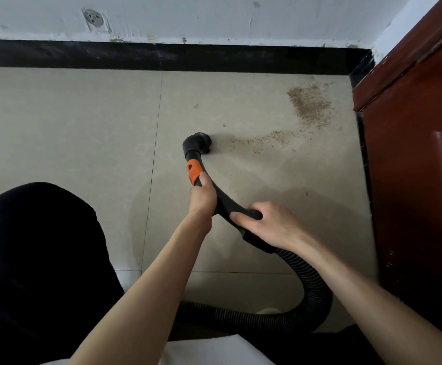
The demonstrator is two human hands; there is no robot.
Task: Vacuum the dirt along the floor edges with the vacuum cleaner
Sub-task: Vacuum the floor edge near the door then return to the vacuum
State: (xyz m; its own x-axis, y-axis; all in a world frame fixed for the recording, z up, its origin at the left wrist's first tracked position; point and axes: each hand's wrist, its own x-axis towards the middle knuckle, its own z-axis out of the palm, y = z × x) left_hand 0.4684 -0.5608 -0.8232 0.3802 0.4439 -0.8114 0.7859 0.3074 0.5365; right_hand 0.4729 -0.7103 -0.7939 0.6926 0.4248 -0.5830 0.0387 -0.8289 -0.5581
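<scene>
While both hands' fingers curl round the vacuum wand (221,200), its brush nozzle (201,144) touches the dirt (310,106) trail's end.

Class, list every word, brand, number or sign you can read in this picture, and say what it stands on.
No readable text anywhere.
The orange collar on the vacuum wand bears a small dark moulded mark, a shape rather than a letter.
The hose, the wooden door and the wall carry no writing.
</scene>
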